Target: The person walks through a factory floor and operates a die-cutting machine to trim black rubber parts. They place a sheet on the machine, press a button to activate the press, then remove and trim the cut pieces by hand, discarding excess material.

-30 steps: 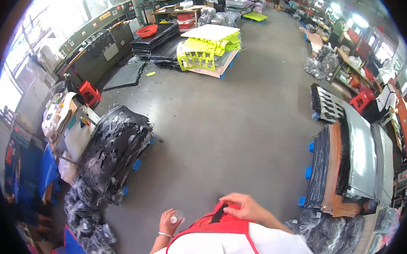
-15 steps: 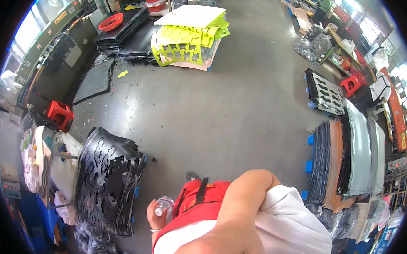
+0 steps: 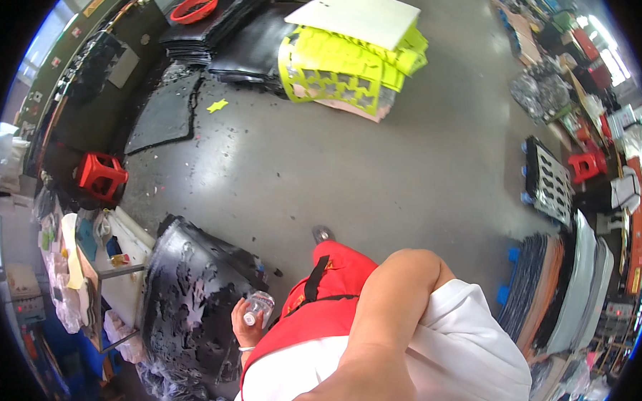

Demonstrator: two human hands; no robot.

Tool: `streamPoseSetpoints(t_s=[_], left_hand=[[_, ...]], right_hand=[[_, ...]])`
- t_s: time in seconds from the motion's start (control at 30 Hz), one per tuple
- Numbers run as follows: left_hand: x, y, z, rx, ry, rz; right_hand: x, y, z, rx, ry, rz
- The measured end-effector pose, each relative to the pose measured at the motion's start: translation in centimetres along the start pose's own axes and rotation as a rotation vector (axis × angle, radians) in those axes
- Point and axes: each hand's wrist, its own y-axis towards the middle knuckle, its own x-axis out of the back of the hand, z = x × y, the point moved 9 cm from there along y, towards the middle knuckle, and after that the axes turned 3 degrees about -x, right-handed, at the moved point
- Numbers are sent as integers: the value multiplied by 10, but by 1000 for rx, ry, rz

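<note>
My left hand (image 3: 240, 324) is wrapped around a clear plastic bottle (image 3: 258, 306) with a pale cap, held low beside the red apron (image 3: 321, 283). Close to the bottle, on the left, lies a pile of black cut-out sheets (image 3: 193, 299). My right arm is bent up across the white shirt (image 3: 470, 337). Only the back of my right hand (image 3: 337, 397) shows at the lower edge; its fingers are hidden, so what they hold cannot be seen.
Ahead stands a stack of yellow-green cut sheets (image 3: 337, 81) under a white board (image 3: 352, 16). Black sheets (image 3: 253, 49) lie beside it. A red stool (image 3: 103, 175) is at the left. Upright sheets (image 3: 547, 284) and a punched panel (image 3: 549, 180) line the right. Grey floor (image 3: 377, 173) runs between.
The view has swung left, so the surroundings sit farther right. One shoe shows farther forward. My right hand has dropped mostly below the lower edge; my left still holds the bottle.
</note>
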Motion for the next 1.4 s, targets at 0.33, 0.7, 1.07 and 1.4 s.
streamPoseSetpoints(t_s=[0.33,0.7,1.07,1.4], left_hand=[[49,149,57,284,-15,-173],[125,295,204,317,101,-208],[190,402,319,448,150,-340],[254,483,390,641,190,-473]], right_hand=[[159,139,45,-156,119,51],[322,299,-13,-360,306,50],[475,431,-33,-487,462,60],[595,564,-50,-573,633,92]])
